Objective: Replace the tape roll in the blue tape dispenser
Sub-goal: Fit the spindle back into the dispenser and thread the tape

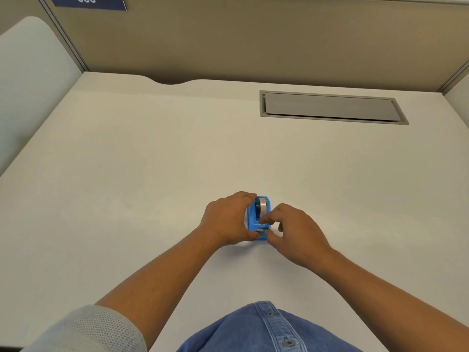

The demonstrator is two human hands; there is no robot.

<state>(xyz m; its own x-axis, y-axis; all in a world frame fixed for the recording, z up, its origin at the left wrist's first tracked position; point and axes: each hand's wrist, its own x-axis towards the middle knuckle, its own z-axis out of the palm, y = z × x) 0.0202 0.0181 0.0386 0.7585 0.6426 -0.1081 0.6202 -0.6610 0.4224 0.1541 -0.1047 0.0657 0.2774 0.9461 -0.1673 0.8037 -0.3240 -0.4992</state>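
a pale desk (152, 174) is filling most of the frame, with tan partition walls (228, 41) running along the top and a grey cable hatch (330, 107) lying closed in the upper right. the surface is sitting bare on every side of the work, so there is plenty of room to set parts down, and the near edge is being hidden by a denim shirt (266, 331) at the bottom.

just below the centre of the frame, the left hand (225, 222) is wrapping around the left side of the blue tape dispenser (251, 222), thumb at the near end and fingers over the far end — probably bracing it so it is not sliding on the smooth top. the right hand (297, 232) is reaching in from the right, its thumb and forefinger closing narrowly near the cutter end; whether they are pinching a tape end i cannot tell. the tape roll (264, 207) is sitting upright in its cradle, not yet lifted out.
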